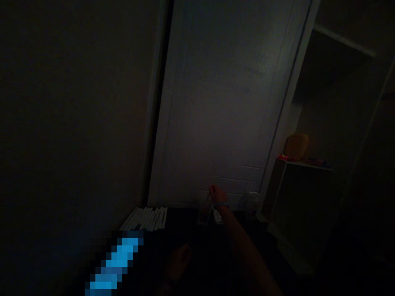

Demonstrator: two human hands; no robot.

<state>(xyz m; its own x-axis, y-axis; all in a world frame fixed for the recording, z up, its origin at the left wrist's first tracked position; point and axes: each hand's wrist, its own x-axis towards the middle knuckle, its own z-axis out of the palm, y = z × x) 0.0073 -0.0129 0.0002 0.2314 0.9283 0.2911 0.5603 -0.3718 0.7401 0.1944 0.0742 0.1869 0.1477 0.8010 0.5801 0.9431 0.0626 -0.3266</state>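
The room is very dark. My right hand [218,195], with a band at the wrist, reaches out above a small clear container [203,213]. Its thumb and fingertips are pinched together; a thin faint thing seems to hang below them, too dim to name. Some small dark contents show in the container. Just right of it, partly behind my wrist, sits another small holder with white things [217,217]. Lower and nearer to me is my left hand [179,260], deep in shadow. Its fingers look bent, but what they hold, if anything, is hidden.
A row of white pens or sticks [151,218] lies at left on the dark surface. A bright pixelated blue patch [120,259] covers the lower left. Another clear container [253,202] stands by the pale door-like panel [216,102]. At right, a cabinet [304,197] carries an orange-yellow object [296,146].
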